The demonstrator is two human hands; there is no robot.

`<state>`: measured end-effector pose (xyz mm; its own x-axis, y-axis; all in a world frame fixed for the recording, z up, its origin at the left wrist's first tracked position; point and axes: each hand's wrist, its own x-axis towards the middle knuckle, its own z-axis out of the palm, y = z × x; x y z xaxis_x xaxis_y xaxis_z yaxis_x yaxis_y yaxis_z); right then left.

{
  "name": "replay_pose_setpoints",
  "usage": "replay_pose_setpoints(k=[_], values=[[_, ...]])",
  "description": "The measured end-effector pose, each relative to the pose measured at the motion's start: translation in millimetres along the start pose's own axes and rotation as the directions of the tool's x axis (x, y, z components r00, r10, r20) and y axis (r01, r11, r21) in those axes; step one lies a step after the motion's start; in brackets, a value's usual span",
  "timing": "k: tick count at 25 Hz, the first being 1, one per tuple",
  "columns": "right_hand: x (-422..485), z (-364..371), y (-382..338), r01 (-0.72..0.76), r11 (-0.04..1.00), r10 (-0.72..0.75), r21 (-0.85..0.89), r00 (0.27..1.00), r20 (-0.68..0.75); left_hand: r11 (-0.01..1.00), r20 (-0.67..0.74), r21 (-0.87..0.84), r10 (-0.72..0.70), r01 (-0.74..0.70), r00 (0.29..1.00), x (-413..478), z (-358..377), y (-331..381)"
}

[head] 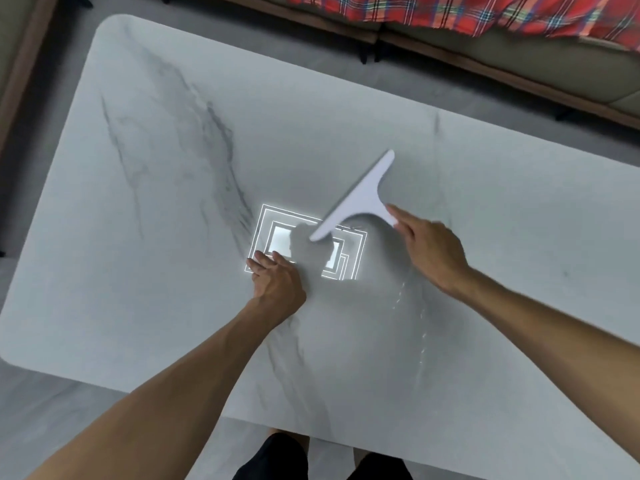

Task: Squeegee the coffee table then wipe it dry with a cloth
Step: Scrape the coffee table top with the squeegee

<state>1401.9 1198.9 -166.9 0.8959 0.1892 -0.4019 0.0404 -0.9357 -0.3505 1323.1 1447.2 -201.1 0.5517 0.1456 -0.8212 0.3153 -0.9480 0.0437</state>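
A white T-shaped squeegee [360, 197] lies tilted over the middle of the white marble coffee table [156, 289]. Its blade runs from upper right to lower left, and my right hand [427, 249] grips the end of its handle. My left hand [277, 277] rests palm down on the tabletop just left of the blade's lower end, fingers spread and holding nothing. A trail of small water drops [420, 327] shines on the table below my right hand. No cloth is in view.
A sofa with a red plaid blanket [485, 12] runs along the table's far side. Another seat edge [20, 64] stands at the far left. A ceiling light's reflection [308, 251] glares at the table's centre. Grey floor surrounds the table; my legs [322, 459] are at its near edge.
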Motion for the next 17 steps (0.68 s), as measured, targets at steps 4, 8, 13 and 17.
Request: replay_pose_setpoints(k=[4, 8, 13, 17], values=[[-83, -23, 80, -0.035, 0.989, 0.050, -0.145, 0.993, 0.105, 0.997, -0.075, -0.076, -0.027, 0.021, 0.997, -9, 4, 2], [-103, -65, 122, -0.096, 0.983, 0.110, -0.158, 0.991, 0.078, 0.983, -0.267, -0.138, 0.079, -0.119, 0.961, -19, 9, 37], [31, -101, 91, -0.098, 0.987, 0.110, 0.128, 0.990, -0.085, 0.962, -0.149, -0.224, 0.124, -0.156, 0.981, -16, 12, 123], [112, -100, 64, -0.149, 0.973, 0.149, 0.176, 0.989, 0.010, 0.970, -0.077, -0.231, 0.055, -0.072, 0.995, -7, 10, 146]])
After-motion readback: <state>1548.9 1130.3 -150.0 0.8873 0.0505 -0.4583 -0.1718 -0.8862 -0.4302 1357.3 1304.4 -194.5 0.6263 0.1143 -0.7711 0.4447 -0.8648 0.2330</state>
